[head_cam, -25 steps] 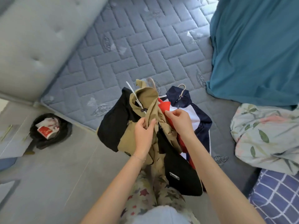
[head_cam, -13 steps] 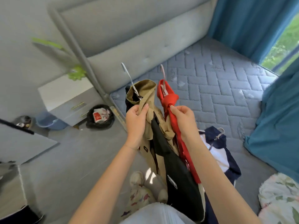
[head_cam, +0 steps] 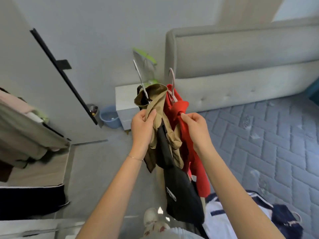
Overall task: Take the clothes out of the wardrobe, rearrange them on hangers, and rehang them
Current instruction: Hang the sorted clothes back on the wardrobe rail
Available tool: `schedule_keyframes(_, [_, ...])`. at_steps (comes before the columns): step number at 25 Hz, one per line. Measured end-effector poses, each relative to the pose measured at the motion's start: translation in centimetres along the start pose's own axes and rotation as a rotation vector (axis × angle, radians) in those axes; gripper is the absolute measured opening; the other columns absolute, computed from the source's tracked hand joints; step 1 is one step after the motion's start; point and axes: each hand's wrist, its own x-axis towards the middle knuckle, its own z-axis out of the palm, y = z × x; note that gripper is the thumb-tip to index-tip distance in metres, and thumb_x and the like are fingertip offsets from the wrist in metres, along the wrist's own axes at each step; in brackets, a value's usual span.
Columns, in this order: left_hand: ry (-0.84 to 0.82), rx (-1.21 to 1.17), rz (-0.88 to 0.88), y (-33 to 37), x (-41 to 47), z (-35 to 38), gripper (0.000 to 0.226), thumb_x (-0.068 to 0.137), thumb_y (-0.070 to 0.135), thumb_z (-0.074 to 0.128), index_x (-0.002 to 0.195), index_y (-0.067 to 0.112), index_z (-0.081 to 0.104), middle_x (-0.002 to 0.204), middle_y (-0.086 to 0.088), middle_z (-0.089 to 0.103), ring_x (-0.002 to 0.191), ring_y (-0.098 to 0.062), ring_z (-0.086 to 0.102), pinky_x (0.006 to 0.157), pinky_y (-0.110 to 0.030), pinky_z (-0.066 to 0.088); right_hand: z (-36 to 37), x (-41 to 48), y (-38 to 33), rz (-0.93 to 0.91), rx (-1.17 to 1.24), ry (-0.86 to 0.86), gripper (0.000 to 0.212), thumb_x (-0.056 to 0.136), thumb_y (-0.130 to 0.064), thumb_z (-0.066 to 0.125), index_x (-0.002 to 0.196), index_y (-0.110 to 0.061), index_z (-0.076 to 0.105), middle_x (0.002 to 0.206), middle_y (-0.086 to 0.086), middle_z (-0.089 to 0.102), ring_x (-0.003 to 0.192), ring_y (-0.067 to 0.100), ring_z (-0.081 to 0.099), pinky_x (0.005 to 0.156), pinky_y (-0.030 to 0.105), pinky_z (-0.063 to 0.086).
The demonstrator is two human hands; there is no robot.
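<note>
My left hand (head_cam: 142, 126) grips the bunched neck of a khaki and black jacket (head_cam: 162, 135) that hangs on a white hanger (head_cam: 140, 78). Just to its right, my right hand (head_cam: 194, 128) grips a red garment (head_cam: 191, 152) hung on a pale pink hanger (head_cam: 172, 83). Both garments are held up in front of me, side by side, their hooks pointing up. A navy and white jacket (head_cam: 241, 219) on its hanger lies on the mattress (head_cam: 267, 144) at the lower right. At the left edge hang clothes in the open wardrobe (head_cam: 25, 131).
A grey padded headboard (head_cam: 241, 66) stands behind the mattress. Between it and the wall are a white nightstand (head_cam: 124, 100), a blue basin (head_cam: 108, 116) and a green object (head_cam: 146, 57). A white door with a black handle (head_cam: 63, 75) is at the left. Grey floor lies below.
I have lifted both garments off the mattress and turned left toward the wardrobe. The navy and white jacket stayed on the mattress. Both hands keep their hold.
</note>
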Motion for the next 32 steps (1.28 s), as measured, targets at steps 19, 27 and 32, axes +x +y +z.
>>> schedule_keyframes(19, [0.637, 0.077, 0.02, 0.0, 19.6, -25.8, 0.04, 0.094, 0.031, 0.059, 0.083, -0.007, 0.062, 0.079, -0.029, 0.063, 0.07, -0.038, 0.059, 0.065, -0.041, 0.046, 35.4, 12.3, -5.8, -0.066, -0.133, -0.677, 0.025, 0.093, -0.022, 0.061, 0.069, -0.015, 0.055, 0.068, 0.009, 0.055, 0.064, 0.019, 0.05, 0.066, 0.033, 0.04])
schedule_keyframes(27, [1.014, 0.064, -0.097, -1.0, 21.2, -34.7, 0.035, 0.096, 0.026, 0.058, 0.08, -0.004, 0.063, 0.069, -0.009, 0.056, 0.064, -0.016, 0.053, 0.059, -0.027, 0.039, 49.1, 13.4, -6.5, -0.049, -0.271, -1.039, 0.018, 0.092, -0.027, 0.059, 0.078, -0.015, 0.055, 0.075, 0.014, 0.059, 0.069, 0.024, 0.056, 0.074, 0.041, 0.05])
schedule_keyframes(32, [1.162, 0.075, -0.14, -2.2, 22.0, -41.6, 0.025, 0.096, 0.024, 0.058, 0.081, 0.005, 0.066, 0.068, -0.002, 0.057, 0.057, -0.002, 0.052, 0.057, -0.017, 0.041, 58.5, 11.9, -6.0, -0.071, -0.308, -1.161, 0.019, 0.092, -0.027, 0.058, 0.08, -0.013, 0.055, 0.074, 0.011, 0.057, 0.068, 0.023, 0.054, 0.069, 0.038, 0.047])
